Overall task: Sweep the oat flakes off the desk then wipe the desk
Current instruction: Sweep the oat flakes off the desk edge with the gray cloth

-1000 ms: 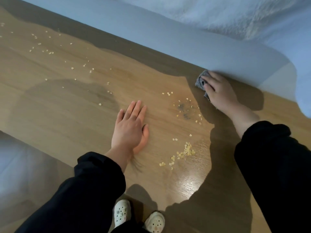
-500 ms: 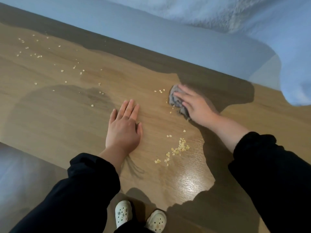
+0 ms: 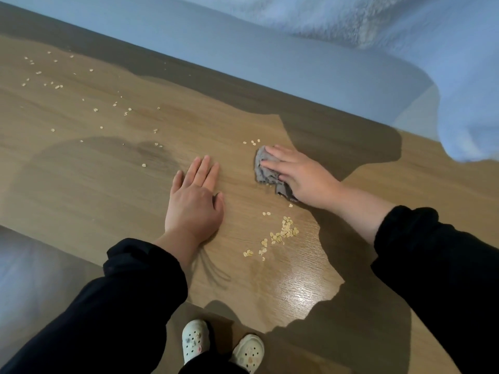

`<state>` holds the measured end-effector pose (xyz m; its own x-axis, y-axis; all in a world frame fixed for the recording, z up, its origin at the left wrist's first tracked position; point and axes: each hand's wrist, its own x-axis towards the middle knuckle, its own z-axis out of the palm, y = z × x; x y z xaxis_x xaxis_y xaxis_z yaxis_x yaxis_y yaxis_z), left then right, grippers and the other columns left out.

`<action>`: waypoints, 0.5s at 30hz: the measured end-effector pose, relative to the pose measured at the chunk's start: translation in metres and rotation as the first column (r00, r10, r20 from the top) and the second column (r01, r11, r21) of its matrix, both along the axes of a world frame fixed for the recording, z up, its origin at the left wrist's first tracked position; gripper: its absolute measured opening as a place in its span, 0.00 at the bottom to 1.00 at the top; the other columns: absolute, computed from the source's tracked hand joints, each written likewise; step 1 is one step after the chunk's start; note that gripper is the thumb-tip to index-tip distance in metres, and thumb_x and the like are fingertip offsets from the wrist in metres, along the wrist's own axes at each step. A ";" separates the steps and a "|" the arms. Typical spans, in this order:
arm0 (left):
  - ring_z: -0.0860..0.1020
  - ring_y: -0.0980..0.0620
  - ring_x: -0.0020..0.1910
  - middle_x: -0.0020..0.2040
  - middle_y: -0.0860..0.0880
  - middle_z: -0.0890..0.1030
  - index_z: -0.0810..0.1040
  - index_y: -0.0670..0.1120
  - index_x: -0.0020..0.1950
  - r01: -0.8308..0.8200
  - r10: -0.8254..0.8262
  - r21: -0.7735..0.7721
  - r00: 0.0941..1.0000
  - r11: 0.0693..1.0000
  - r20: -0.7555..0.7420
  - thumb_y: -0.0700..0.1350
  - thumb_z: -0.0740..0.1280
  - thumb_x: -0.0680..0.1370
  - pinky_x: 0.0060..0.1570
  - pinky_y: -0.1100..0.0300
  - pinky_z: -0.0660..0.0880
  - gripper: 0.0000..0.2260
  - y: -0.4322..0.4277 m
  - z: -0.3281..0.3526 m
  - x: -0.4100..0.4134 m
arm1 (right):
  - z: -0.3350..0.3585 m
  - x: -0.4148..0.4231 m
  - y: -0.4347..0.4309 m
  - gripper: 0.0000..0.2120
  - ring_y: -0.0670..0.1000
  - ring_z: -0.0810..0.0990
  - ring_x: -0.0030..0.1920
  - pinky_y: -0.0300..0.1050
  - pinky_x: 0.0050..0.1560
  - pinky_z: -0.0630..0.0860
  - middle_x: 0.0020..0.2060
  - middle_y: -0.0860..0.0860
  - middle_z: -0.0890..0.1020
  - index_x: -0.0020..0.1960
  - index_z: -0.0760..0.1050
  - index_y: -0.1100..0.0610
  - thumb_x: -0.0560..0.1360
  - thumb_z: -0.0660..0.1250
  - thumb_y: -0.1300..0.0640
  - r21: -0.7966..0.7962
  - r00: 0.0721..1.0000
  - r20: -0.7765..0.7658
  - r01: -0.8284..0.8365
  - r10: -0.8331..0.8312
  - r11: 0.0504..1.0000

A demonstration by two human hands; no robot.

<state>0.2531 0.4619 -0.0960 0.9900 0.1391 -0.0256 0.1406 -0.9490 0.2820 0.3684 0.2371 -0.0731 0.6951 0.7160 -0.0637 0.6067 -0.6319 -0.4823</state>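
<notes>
Oats speckle the glossy wood desk; I see left hand flat, right hand at its two o'clock pressing cloth.

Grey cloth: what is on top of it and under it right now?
The right hand presses flat on the grey cloth. Under it is the desk; a few oat flakes show at the cloth's near edge. Any flakes trapped underneath are hidden.

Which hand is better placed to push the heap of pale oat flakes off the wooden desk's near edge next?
Probably right. The right hand presses the crumpled grey cloth just beyond the pale oat-flake heap; the left hand lies flat and bare beside it.
</notes>
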 end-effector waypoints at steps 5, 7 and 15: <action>0.49 0.53 0.78 0.79 0.50 0.55 0.59 0.47 0.78 0.006 -0.006 0.008 1.000 1.000 0.006 0.52 0.51 0.76 0.75 0.50 0.46 0.30 0.000 -0.001 0.000 | 0.008 0.022 -0.017 0.24 0.51 0.58 0.74 0.48 0.76 0.52 0.75 0.55 0.63 0.71 0.70 0.57 0.78 0.61 0.71 0.066 0.995 -0.079 0.067 -0.062 0.996; 0.49 0.53 0.78 0.79 0.50 0.56 0.59 0.47 0.78 0.007 -0.007 0.005 1.000 1.000 0.008 0.52 0.51 0.76 0.75 0.50 0.46 0.29 0.000 -0.001 0.000 | 0.012 0.036 -0.034 0.23 0.49 0.56 0.76 0.44 0.75 0.50 0.76 0.51 0.61 0.72 0.69 0.53 0.79 0.59 0.69 0.011 0.979 -0.053 0.197 -0.196 0.980; 0.49 0.52 0.78 0.79 0.49 0.55 0.58 0.47 0.78 0.011 -0.011 -0.004 1.000 1.000 -0.001 0.50 0.54 0.78 0.76 0.50 0.46 0.28 0.001 0.001 0.000 | 0.005 -0.016 -0.016 0.24 0.48 0.57 0.77 0.39 0.76 0.47 0.76 0.48 0.62 0.72 0.69 0.53 0.79 0.59 0.69 -0.009 0.997 -0.039 0.061 -0.061 0.998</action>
